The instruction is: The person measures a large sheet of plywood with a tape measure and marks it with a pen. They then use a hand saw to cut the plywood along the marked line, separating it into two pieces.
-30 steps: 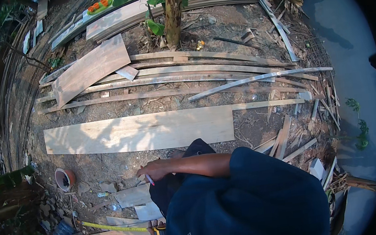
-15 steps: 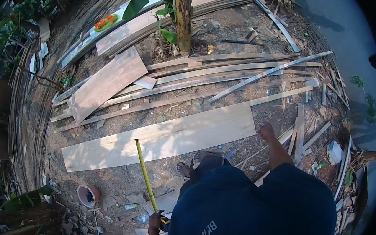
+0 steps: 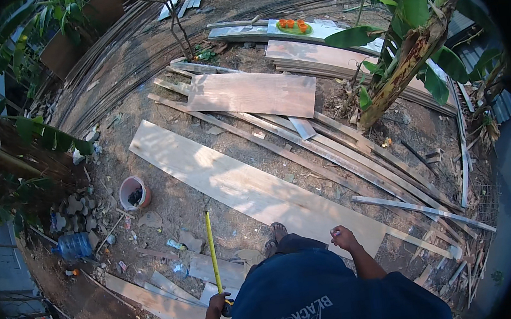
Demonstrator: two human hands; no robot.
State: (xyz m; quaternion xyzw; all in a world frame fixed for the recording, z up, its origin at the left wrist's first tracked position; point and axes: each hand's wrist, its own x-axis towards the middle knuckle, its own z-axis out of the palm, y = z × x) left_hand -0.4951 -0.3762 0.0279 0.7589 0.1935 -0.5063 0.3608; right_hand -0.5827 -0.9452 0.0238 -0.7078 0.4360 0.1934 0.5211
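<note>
Sunlit dirt yard [image 3: 167,206] strewn with scrap timber [image 3: 355,155], banana plant [image 3: 409,50] beyond.

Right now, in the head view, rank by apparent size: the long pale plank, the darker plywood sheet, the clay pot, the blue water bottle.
1. Long pale plank
2. Darker plywood sheet
3. and 4. Clay pot and blue water bottle: they look about alike, so no ranking.

Your one view comes from the head camera, high above the yard and tipped steeply down past your own dark blue shirt [image 3: 327,304] at the lower edge. It faces forward over the long pale plank [image 3: 240,189] on the dirt, fairly far below. The fisheye bends the banana plant [image 3: 406,56] and stacked boards toward the rim.
</note>
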